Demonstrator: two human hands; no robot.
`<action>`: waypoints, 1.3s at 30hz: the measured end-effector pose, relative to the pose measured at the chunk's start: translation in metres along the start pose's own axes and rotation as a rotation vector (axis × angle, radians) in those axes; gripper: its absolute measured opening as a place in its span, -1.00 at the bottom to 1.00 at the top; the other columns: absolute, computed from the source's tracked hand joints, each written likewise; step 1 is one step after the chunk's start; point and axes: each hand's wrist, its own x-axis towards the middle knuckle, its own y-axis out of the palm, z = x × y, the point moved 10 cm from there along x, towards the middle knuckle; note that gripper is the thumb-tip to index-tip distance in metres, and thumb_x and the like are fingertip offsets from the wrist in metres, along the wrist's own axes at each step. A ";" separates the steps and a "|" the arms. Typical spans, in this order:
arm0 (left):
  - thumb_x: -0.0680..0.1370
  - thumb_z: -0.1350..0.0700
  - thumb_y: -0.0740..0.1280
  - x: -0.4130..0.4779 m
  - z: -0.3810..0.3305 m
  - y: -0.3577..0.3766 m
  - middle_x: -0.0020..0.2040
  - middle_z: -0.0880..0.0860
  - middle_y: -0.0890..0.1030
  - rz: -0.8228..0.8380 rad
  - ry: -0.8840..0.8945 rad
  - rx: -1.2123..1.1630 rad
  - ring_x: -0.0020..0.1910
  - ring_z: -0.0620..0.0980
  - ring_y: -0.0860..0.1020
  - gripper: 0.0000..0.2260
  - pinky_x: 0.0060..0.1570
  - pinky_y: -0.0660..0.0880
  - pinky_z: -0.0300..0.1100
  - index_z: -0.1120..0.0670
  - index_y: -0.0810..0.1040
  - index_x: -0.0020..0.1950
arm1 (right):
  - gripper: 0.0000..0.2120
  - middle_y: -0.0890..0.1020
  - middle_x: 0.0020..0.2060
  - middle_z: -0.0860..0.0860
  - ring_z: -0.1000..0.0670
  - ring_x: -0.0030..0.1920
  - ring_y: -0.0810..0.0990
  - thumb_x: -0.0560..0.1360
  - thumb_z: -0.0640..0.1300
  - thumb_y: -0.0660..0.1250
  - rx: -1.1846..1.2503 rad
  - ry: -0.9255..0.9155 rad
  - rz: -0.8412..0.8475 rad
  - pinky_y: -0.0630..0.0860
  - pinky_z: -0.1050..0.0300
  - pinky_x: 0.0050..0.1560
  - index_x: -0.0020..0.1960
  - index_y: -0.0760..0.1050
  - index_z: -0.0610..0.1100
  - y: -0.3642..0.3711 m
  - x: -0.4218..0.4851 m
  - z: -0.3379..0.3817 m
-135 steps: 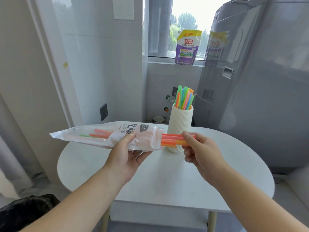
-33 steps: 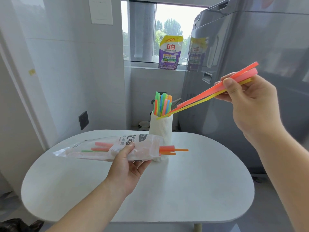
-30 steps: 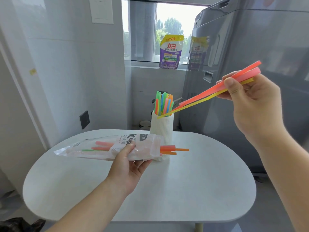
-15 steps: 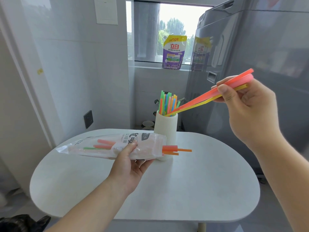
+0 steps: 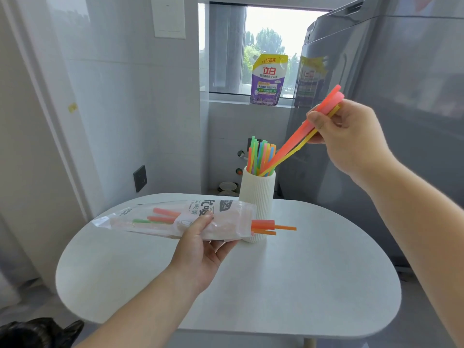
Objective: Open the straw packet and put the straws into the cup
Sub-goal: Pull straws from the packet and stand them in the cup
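Your right hand (image 5: 349, 136) fingers (image 5: 316, 121) pinch a bundle of straws (image 5: 296, 144); the lower tips sit inside the cup (image 5: 256, 197) on the desk (image 5: 301, 285). Your left hand (image 5: 200, 249) fingers grip the straw packet (image 5: 175, 219), its open end beside the cup.

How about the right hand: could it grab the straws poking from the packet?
Probably, once freed: the right hand pinches a straw bundle angled into the ribbed cup; the straw ends protruding from the packet point its way, unobstructed.
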 end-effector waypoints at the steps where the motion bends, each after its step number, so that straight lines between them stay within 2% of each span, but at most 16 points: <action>1: 0.60 0.16 0.40 0.000 0.000 0.000 -0.04 0.15 0.78 0.000 -0.001 -0.001 -0.15 0.10 0.77 -0.75 -0.31 0.70 0.00 0.07 0.58 0.28 | -0.92 0.71 -0.13 -0.02 0.10 -0.21 0.73 0.63 -0.14 0.33 0.000 0.002 0.028 0.64 0.30 -0.18 -0.02 0.58 -0.10 0.005 0.005 0.000; 5: 0.60 0.17 0.39 0.000 0.000 -0.001 -0.04 0.16 0.78 -0.006 -0.007 -0.004 -0.13 0.12 0.77 -0.78 -0.31 0.70 0.01 0.06 0.58 0.25 | -0.91 0.71 -0.12 -0.02 0.03 -0.18 0.73 0.63 -0.12 0.32 -0.082 0.026 0.124 0.66 0.28 -0.20 -0.02 0.57 -0.10 0.032 0.020 -0.005; 8: 0.61 0.17 0.39 -0.001 0.001 0.000 -0.01 0.17 0.78 -0.005 -0.009 -0.001 -0.12 0.13 0.77 -0.79 -0.27 0.72 0.03 0.05 0.58 0.24 | -0.86 0.71 -0.13 0.01 0.07 -0.24 0.73 0.62 -0.09 0.34 -0.146 0.073 0.180 0.64 0.31 -0.25 0.01 0.59 -0.16 0.053 0.024 -0.015; 13: 0.61 0.17 0.39 -0.001 -0.001 -0.001 0.03 0.18 0.78 -0.005 -0.014 -0.002 -0.10 0.12 0.77 -0.80 -0.26 0.72 0.04 0.05 0.59 0.23 | -0.76 0.71 -0.14 -0.11 -0.07 -0.20 0.73 0.59 -0.03 0.37 -0.276 0.056 0.223 0.69 -0.06 -0.07 -0.03 0.61 -0.23 0.080 0.027 -0.019; 14: 0.61 0.16 0.39 -0.001 -0.001 -0.002 0.05 0.18 0.77 -0.007 -0.016 -0.003 -0.10 0.12 0.77 -0.79 -0.27 0.72 0.03 0.06 0.59 0.25 | -0.75 0.70 -0.14 -0.10 -0.07 -0.19 0.72 0.58 -0.01 0.39 -0.310 0.035 0.227 0.68 -0.04 -0.09 -0.04 0.61 -0.21 0.085 0.027 -0.017; 16: 0.61 0.16 0.39 -0.001 -0.002 -0.003 0.05 0.19 0.77 -0.008 -0.016 -0.002 -0.10 0.12 0.77 -0.76 -0.27 0.71 0.02 0.07 0.58 0.27 | -0.77 0.65 -0.17 -0.01 -0.01 -0.20 0.66 0.55 0.02 0.42 -0.381 -0.014 0.221 0.62 0.11 -0.22 -0.02 0.56 -0.15 0.094 0.025 -0.014; 18: 0.60 0.16 0.39 -0.002 -0.003 -0.003 0.03 0.18 0.77 -0.008 -0.014 0.000 -0.10 0.11 0.77 -0.75 -0.28 0.71 0.01 0.07 0.58 0.28 | -0.72 0.60 -0.21 0.08 0.05 -0.22 0.61 0.53 0.01 0.45 -0.409 -0.054 0.214 0.57 0.18 -0.26 0.14 0.49 -0.06 0.101 0.021 -0.013; 20: 0.60 0.16 0.40 -0.002 -0.004 -0.003 0.04 0.18 0.77 -0.005 -0.014 0.006 -0.08 0.12 0.77 -0.75 -0.27 0.71 0.01 0.07 0.58 0.28 | -0.52 0.60 -0.25 0.10 0.02 -0.23 0.63 0.52 -0.02 0.46 -0.424 -0.105 0.217 0.64 0.00 -0.15 0.36 0.36 -0.02 0.108 0.017 -0.013; 22: 0.60 0.16 0.40 -0.002 -0.005 -0.003 0.06 0.18 0.77 -0.003 -0.012 0.009 -0.06 0.12 0.77 -0.75 -0.26 0.71 0.01 0.06 0.59 0.28 | -0.42 0.65 -0.23 0.05 -0.07 -0.21 0.65 0.52 -0.03 0.46 -0.491 -0.166 0.199 0.66 -0.13 -0.11 0.43 0.26 0.02 0.112 0.013 -0.011; 24: 0.60 0.16 0.39 -0.003 -0.006 -0.004 0.04 0.18 0.77 0.001 -0.010 0.009 -0.08 0.12 0.77 -0.75 -0.27 0.71 0.01 0.07 0.59 0.28 | -0.48 0.68 -0.18 0.01 -0.13 -0.18 0.66 0.54 -0.01 0.43 -0.552 -0.212 0.199 0.66 -0.16 -0.12 0.41 0.27 0.03 0.117 0.009 -0.010; 27: 0.60 0.16 0.39 -0.003 -0.007 -0.004 0.00 0.16 0.78 0.005 -0.009 0.011 -0.11 0.10 0.77 -0.74 -0.27 0.71 0.00 0.09 0.58 0.29 | -0.64 0.71 -0.14 -0.01 -0.14 -0.11 0.64 0.56 0.03 0.38 -0.611 -0.265 0.238 0.60 -0.10 -0.04 0.31 0.43 -0.03 0.125 0.005 -0.011; 31: 0.60 0.16 0.40 -0.003 -0.006 -0.004 0.00 0.16 0.77 0.010 -0.012 0.014 -0.11 0.10 0.77 -0.72 -0.26 0.71 0.01 0.09 0.58 0.31 | -0.60 0.72 -0.06 0.00 -0.13 0.04 0.57 0.54 0.07 0.41 -0.649 -0.331 0.222 0.43 -0.05 0.11 0.32 0.50 -0.05 0.128 0.001 -0.014; 35: 0.60 0.15 0.40 -0.003 -0.007 -0.004 -0.01 0.16 0.78 0.011 -0.008 0.013 -0.12 0.10 0.77 -0.72 -0.26 0.71 0.01 0.09 0.58 0.31 | -0.34 0.67 0.07 -0.02 -0.14 0.10 0.57 0.49 0.02 0.47 -0.508 -0.319 0.142 0.51 -0.16 0.17 0.50 0.26 0.00 0.120 0.000 -0.013; 39: 0.59 0.15 0.41 -0.003 -0.007 -0.004 0.00 0.17 0.77 0.009 -0.011 0.011 -0.12 0.11 0.77 -0.72 -0.27 0.70 0.00 0.09 0.58 0.30 | -0.18 0.64 0.09 -0.03 -0.09 0.07 0.55 0.52 -0.03 0.45 -0.460 -0.348 0.085 0.51 -0.10 0.12 0.60 0.03 0.08 0.115 0.005 -0.002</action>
